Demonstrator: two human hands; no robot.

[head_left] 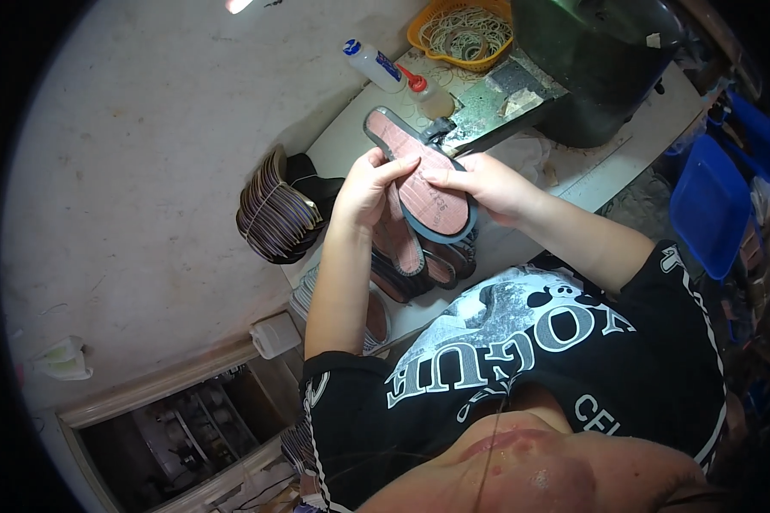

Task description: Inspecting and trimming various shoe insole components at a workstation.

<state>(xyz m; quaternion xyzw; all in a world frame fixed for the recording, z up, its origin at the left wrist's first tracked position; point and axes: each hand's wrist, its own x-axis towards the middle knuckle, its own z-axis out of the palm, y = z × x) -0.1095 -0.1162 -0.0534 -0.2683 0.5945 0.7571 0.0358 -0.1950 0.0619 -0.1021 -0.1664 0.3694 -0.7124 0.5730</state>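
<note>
A shoe insole (438, 207), pink on its upper face with a dark blue-grey edge, is held up in front of me over the bench. My left hand (364, 190) grips it along its left side, thumb pressed on the pink face. On the opposite side my right hand (498, 186) holds it too, its thumb laid on the face and its other fingers hidden behind. Just below are more pink insoles (399, 246) in a heap, partly covered by the held one. Behind its upper right edge sits the dark foot area of a machine (439, 130).
The machine's dark body (595, 73) stands on the white bench (334, 137). Behind are a white bottle with a blue cap (376, 67), a red-tipped bottle (429, 96) and a yellow basket of cord (466, 36). Bundled insoles (275, 212) stand left, blue trays (712, 205) right.
</note>
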